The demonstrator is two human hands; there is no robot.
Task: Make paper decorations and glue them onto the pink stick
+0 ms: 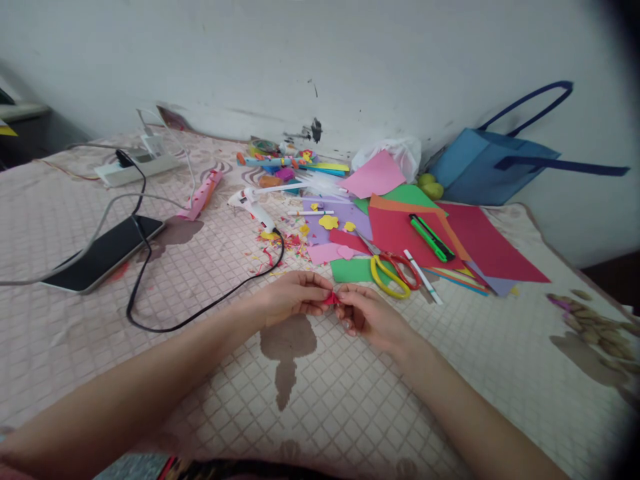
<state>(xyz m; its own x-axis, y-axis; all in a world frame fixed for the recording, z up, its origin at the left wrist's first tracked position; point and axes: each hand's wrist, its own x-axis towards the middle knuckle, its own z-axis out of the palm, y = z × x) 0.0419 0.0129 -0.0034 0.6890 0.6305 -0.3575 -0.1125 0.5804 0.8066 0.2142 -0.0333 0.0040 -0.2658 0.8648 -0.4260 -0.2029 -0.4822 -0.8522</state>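
The surface [400, 400] before me, covered in diamond-patterned cloth, carries everything; the blue tote bag [480, 163] stands at its far right, near the wall [225, 60]. Ahead and to the right, a large red paper sheet [393, 237] overlaps others in orange and green. To my left lies a black-screened tablet [107, 257], crossed by cables. The white glue gun [259, 213] rests beyond my hands among paper shreds [295, 248], and the scissors [395, 275] lie just past my right hand, their handles red and yellow. My left hand [295, 295] and right hand [367, 313] meet above the cloth, each closed in a fingertip pinch. A green utility knife [431, 238] lies on the red sheet, and a yellow paper flower [329, 223] sits on purple paper [345, 217]. Smallest is what both hands grip: a small red paper piece [331, 299], held between them and mostly hidden by my fingers. I judge it almost weightless, thin and quick to crease or tear, so a light hold at its opposite edges suits it best.
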